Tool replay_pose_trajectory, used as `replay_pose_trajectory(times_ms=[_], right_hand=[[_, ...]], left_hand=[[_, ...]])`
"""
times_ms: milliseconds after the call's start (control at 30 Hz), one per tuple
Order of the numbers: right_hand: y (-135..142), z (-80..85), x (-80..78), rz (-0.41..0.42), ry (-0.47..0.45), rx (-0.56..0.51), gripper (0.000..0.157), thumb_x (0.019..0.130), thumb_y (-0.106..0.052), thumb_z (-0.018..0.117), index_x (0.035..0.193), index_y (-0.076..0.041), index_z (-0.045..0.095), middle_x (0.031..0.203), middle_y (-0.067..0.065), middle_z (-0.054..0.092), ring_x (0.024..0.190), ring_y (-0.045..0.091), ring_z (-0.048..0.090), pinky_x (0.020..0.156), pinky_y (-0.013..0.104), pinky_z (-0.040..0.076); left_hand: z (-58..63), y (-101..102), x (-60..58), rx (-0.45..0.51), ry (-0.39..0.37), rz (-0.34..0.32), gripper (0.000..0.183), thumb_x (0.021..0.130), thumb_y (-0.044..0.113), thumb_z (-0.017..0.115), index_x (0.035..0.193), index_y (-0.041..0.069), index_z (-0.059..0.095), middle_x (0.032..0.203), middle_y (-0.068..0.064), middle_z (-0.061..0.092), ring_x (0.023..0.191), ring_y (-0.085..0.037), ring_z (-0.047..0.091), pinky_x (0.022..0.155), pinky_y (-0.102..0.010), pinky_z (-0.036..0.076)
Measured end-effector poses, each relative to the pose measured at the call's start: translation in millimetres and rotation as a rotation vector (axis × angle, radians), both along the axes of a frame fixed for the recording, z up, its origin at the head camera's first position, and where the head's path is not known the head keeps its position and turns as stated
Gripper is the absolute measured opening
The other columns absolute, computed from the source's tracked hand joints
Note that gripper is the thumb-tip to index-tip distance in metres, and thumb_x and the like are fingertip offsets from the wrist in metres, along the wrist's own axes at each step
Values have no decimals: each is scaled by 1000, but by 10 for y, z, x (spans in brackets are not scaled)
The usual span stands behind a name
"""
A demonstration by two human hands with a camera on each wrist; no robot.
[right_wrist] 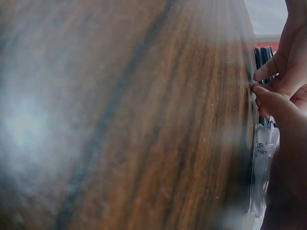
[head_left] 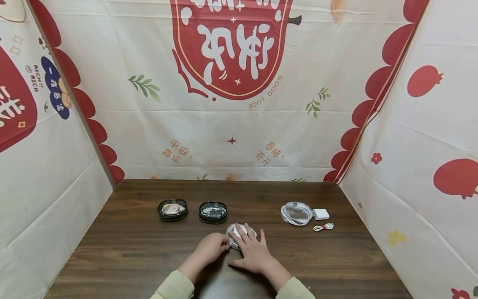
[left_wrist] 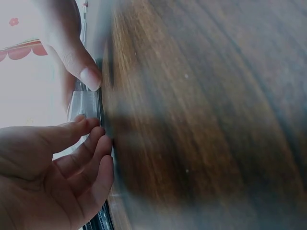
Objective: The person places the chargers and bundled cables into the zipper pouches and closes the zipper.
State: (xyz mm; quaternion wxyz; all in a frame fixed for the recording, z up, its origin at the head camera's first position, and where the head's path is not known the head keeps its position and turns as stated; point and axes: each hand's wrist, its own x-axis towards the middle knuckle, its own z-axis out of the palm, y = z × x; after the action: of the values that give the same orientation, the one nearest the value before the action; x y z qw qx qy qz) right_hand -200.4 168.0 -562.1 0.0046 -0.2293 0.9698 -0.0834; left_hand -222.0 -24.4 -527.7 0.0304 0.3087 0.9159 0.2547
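A small clear pouch with white edging lies on the brown table near its middle, with something white showing through the top. My left hand pinches the pouch's left edge between thumb and fingers; the left wrist view shows the clear side wall at those fingertips. Spread over the top and right side is my right hand, its fingers straight and pressing on the pouch. The exact part of the edge that the left fingertips grip is hidden.
Behind the hands on the left stand two black-edged clear cases, one with a pinkish item, the other with a white cable. To the right lie another clear pouch, a white adapter and a tied cable. Fabric walls enclose the table.
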Motion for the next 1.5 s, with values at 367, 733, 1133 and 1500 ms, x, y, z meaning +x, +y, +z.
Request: replay_pose_trajectory(times_ms=[367,733,1133,1500], right_hand=[[0,64,-8,2,-64,-15,84,84,-71,53,154,-30,29,161,0,18,146,32,14,103,75,10],[21,319,3,-33,-120,-118,73,89,-61,57,149,-23,42,157,6,29,143,35,24,105,72,13],[251,388,21,-114,-19,-310,68,88,-44,67,140,-4,50,147,16,43,132,42,40,97,69,31],[370,270,9,-77,-133,-450,63,92,-35,65,143,-1,46,149,18,39,131,42,41,103,59,35]], left_hand=[[-29,-17,-16,-66,14,23,17,86,18,72,73,18,61,68,11,55,62,-7,50,57,-30,43],[-37,-81,-62,35,-63,214,4,86,22,72,83,19,72,72,14,60,64,-6,54,55,-30,44],[90,-34,106,105,-138,235,12,87,25,71,95,16,73,77,9,65,70,-11,59,61,-34,47],[38,184,238,142,-145,186,16,86,24,71,92,10,71,77,6,63,70,-12,58,64,-35,48]])
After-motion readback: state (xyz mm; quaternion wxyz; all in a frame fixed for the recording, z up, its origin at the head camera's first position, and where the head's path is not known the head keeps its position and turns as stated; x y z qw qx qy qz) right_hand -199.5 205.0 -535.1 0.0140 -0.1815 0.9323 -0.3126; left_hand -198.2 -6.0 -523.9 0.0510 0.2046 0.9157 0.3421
